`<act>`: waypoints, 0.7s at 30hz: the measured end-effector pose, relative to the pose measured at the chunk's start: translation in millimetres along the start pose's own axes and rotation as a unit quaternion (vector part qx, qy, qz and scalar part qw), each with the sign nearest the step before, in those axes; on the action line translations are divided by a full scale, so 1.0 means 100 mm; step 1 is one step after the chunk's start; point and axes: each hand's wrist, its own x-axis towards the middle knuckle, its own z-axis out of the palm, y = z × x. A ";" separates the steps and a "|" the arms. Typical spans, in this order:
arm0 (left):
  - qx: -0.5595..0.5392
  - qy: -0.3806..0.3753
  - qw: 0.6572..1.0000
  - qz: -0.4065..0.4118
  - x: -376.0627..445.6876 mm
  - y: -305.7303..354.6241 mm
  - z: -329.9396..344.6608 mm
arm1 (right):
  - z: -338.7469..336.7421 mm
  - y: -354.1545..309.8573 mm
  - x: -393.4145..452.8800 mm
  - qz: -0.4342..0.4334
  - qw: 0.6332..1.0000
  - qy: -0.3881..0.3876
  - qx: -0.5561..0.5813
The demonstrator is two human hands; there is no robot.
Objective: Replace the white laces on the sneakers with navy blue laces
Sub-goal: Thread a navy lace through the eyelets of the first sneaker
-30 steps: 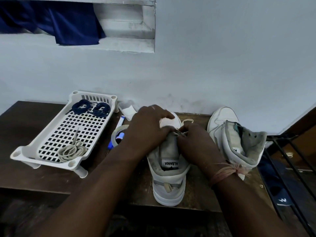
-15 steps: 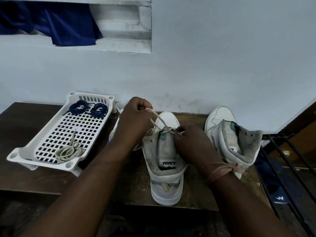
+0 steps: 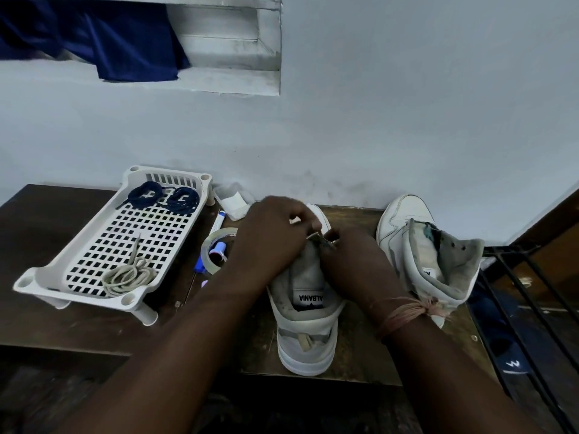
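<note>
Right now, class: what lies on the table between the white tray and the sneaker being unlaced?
In the head view: a tape roll and a blue-capped marker lying through it.

Near sneaker white, upright, heel toward viewer, tongue label "ALBANIA", white lace at its eyelets. Second sneaker white, upright to its right, unlaced, tongue loose. Navy laces coiled at tray's far end; removed white lace bundle at near end.

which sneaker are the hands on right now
The middle sneaker with the tongue label, worked by both the left hand and right hand; the right-side sneaker stands untouched.
</note>
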 end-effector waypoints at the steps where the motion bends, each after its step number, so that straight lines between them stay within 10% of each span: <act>1: -0.078 0.014 0.997 -0.018 0.01 0.06 -0.06 | 0.00 0.00 0.00 -0.003 1.000 0.001 0.002; 5: -0.511 0.017 0.855 -0.089 0.03 0.26 -0.28 | 0.01 0.02 0.00 -0.002 1.000 0.003 -0.005; 7: -0.561 0.031 0.822 -0.093 0.04 0.23 -0.36 | 0.01 0.01 0.01 0.001 1.000 0.000 -0.013; 12: -0.092 0.025 0.995 -0.033 0.04 0.04 -0.20 | 0.01 -0.02 -0.01 0.004 0.999 -0.003 -0.033; 15: 0.174 -0.084 0.981 0.006 -0.02 -0.03 -0.05 | 0.01 -0.02 -0.01 -0.003 0.999 -0.005 -0.037; 21: 0.030 -0.041 0.999 -0.012 0.03 -0.02 -0.05 | -0.01 -0.02 -0.02 0.001 1.000 -0.005 -0.031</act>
